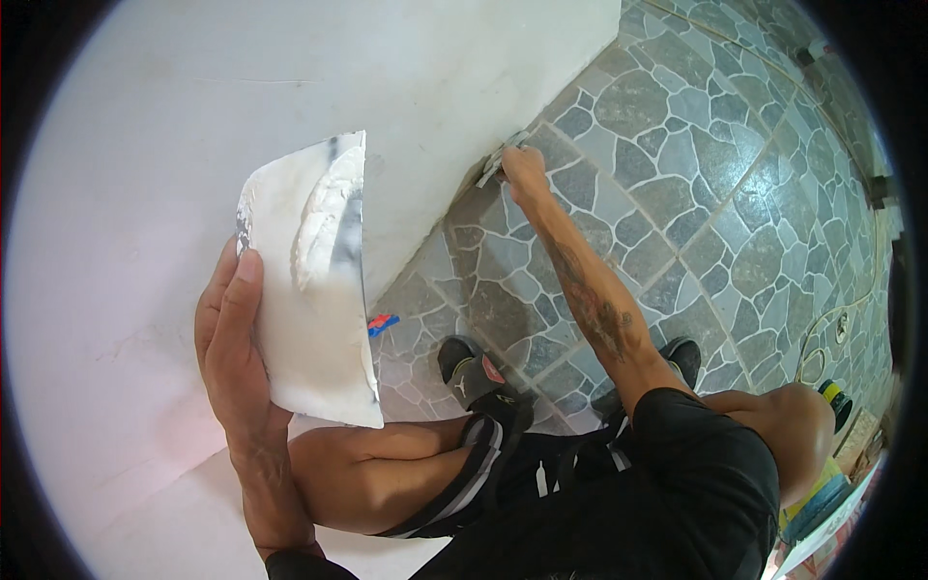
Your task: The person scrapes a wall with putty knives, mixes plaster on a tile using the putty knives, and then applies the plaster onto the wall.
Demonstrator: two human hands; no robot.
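Note:
My left hand (232,333) is closed round the curved edge of a broad, pale putty board (309,362). White putty (324,217) lies in a thick ridge on the board's upper part. Dark grey smears show along its straight edge. With my right arm stretched out, my right hand (525,172) is closed at the foot of the white wall (416,87), where it meets the floor. It grips a thin, flat, greyish-white piece (491,166) set along that corner. The fingers hide part of this piece, so its kind cannot be made out.
Stone-patterned grey tiles (633,101) cover the floor. A small blue and red object (384,324) lies by the wall, partly behind the board. My sandalled foot (474,372) is close by. A pale cable (812,362) coils at the right, near yellow and dark items (817,507).

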